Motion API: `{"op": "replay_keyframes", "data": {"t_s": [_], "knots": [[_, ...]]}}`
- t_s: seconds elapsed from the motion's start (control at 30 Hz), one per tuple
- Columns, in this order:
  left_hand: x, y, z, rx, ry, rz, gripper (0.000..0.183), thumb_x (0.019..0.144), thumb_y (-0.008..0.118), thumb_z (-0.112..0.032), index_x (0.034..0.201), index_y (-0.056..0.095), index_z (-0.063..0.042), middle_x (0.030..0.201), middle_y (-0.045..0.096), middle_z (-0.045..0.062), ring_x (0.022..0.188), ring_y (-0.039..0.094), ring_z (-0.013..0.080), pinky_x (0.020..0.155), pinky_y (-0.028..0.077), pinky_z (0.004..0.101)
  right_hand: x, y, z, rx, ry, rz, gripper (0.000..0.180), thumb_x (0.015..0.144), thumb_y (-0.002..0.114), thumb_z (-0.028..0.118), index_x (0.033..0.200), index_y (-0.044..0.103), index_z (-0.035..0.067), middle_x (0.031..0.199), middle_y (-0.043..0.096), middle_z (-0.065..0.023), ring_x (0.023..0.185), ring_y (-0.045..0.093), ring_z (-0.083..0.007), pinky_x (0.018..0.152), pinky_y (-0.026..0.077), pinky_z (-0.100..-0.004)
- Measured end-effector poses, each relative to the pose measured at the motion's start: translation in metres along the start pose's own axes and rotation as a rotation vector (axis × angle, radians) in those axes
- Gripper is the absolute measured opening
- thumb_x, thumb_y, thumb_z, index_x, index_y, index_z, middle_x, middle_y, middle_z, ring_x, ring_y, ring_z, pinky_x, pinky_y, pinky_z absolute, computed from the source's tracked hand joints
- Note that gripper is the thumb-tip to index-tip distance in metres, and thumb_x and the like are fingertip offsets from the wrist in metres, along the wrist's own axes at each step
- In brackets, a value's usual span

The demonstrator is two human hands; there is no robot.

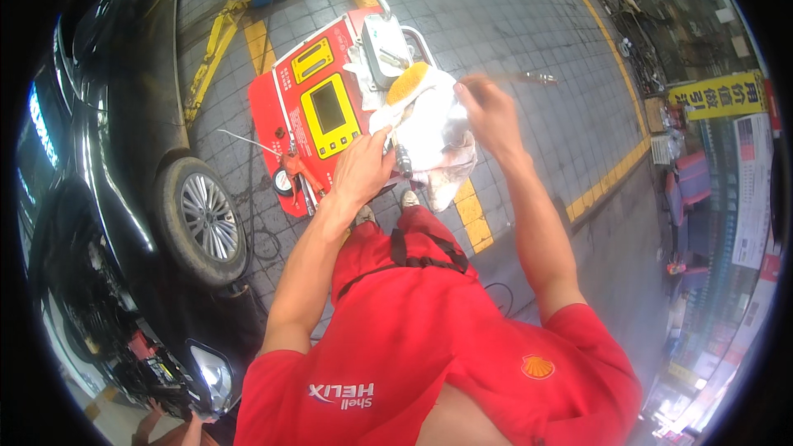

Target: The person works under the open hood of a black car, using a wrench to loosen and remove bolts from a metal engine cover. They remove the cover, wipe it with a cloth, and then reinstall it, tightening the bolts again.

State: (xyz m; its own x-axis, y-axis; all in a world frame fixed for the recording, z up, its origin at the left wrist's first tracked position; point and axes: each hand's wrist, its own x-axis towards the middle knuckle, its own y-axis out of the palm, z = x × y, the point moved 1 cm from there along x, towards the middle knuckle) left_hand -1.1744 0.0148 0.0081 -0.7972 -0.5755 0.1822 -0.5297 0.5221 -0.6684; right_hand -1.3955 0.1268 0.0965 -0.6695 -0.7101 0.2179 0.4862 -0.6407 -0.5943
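My left hand is at the edge of the red machine, its fingers curled at a white cloth and around a dark, ridged metal fitting. The fitting's lower end sticks out beside my thumb. A yellow scrubbing pad lies against the top of the cloth. On the cloth's right side, my right hand is blurred, its fingers closed. From it a thin rod with a metal tip points right; its grip is partly hidden.
The red machine has a yellow-framed screen and a grey metal box on top. An orange air gun with gauge lies on its near side. A black car with its hood open stands left. Another person's hand is at its headlight.
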Motion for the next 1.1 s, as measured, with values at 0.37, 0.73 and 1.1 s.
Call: {"op": "replay_keyframes", "data": {"t_s": [0.37,0.73,1.1], "knots": [[0.0,0.018,0.001,-0.041,-0.027,-0.113,0.037,0.094,0.075,-0.022,0.12,0.062,0.0,0.104,0.065,0.024,0.107,0.06,0.0403,0.091,0.048,0.0503,0.021,-0.028,-0.016,-0.025,-0.137,0.357,0.027,0.097,0.075,0.024,0.105,0.073,-0.002,0.107,0.075,-0.0086,0.07,0.068,-0.0217,0.067,0.055,-0.0344],[-0.007,0.006,-0.052,0.029,-0.336,-0.062,0.057,0.098,0.067,-0.027,0.148,0.055,0.0,0.124,0.062,0.026,0.12,0.059,0.0414,0.104,0.046,0.0482,0.069,-0.048,-0.02,-0.045,-0.322,0.748,0.052,0.09,0.081,0.031,0.133,0.065,0.007,0.114,0.069,-0.0137,0.102,0.068,-0.0271,0.088,0.055,-0.0377],[-0.019,0.023,-0.057,-0.001,-0.438,-0.264,0.066,0.096,0.072,-0.029,0.15,0.05,0.001,0.142,0.054,0.027,0.137,0.05,0.0422,0.116,0.038,0.048,0.125,-0.051,-0.032,-0.125,-0.353,1.029,0.064,0.092,0.077,0.025,0.149,0.052,0.009,0.119,0.065,-0.0133,0.091,0.067,-0.0242,0.083,0.057,-0.0384]]}}
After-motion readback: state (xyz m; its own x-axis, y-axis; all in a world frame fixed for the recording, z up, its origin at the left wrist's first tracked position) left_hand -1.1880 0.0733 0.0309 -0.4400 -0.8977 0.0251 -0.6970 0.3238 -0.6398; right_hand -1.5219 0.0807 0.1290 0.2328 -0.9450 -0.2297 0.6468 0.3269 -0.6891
